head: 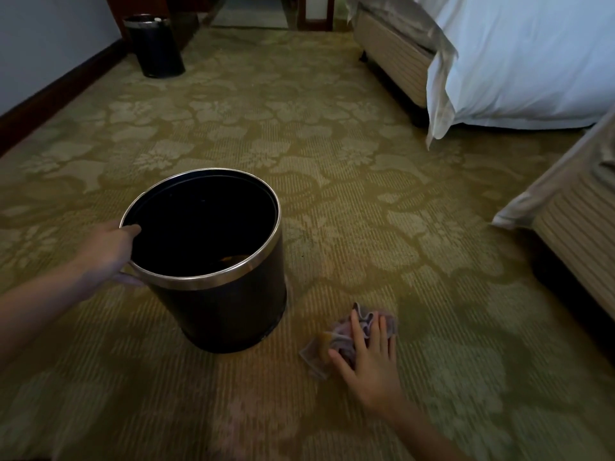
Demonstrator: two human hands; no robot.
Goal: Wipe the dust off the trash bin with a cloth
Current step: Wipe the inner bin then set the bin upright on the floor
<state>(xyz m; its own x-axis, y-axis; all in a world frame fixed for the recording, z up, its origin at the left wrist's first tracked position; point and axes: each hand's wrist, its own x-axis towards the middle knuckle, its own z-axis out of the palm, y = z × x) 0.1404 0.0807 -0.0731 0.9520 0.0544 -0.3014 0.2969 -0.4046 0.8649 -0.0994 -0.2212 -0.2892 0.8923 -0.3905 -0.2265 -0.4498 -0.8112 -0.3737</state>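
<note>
trash bin (226,311) rim in left hand (106,252) grip | cloth (341,336) under right hand (371,361)

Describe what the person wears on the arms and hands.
The left hand and right hand are bare: no gloves, rings, watch or bracelet show. Both forearms are uncovered to the frame edge, with no sleeve or cuff in view.

Your left hand (106,251) grips the near-left rim of the black trash bin (216,294), thumb hooked inside and fingers outside below the silver band. The bin stands upright on the patterned carpet (332,194). To its right, apart from it, your right hand (369,357) lies with fingers spread flat on a crumpled cloth (336,332). A second black bin (156,48) stands by the far left wall, and a white-sheeted bed (515,61) is at the far right.
</note>
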